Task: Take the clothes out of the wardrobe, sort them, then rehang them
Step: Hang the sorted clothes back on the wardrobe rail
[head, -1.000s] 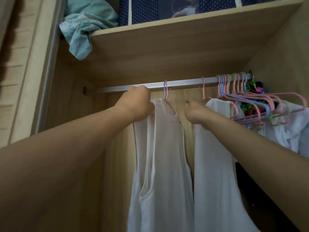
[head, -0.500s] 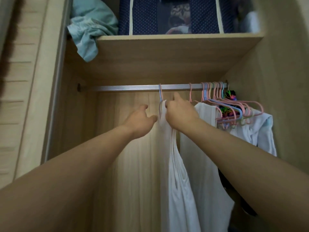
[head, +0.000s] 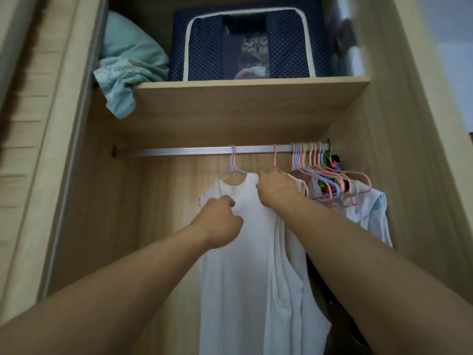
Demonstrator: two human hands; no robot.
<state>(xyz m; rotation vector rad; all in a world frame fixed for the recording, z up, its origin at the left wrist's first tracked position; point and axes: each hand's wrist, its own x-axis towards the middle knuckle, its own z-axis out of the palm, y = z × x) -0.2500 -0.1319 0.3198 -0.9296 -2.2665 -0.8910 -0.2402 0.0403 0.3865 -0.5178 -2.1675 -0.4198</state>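
Between hands [head: 220, 221] [head: 277, 188]: white garment [head: 245, 252], both gripping.

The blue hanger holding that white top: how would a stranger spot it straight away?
Find the metal rail under the wooden shelf. Near its middle one hook hangs alone, left of the crowded bunch of hangers at the right end. That is the blue hanger: it carries the white top spread out facing you, which both hands are on.

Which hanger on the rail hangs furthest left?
The blue hanger carrying the white top, hooked mid-rail. The rest, a lone pink hanger and the bunched hangers, sit further right.
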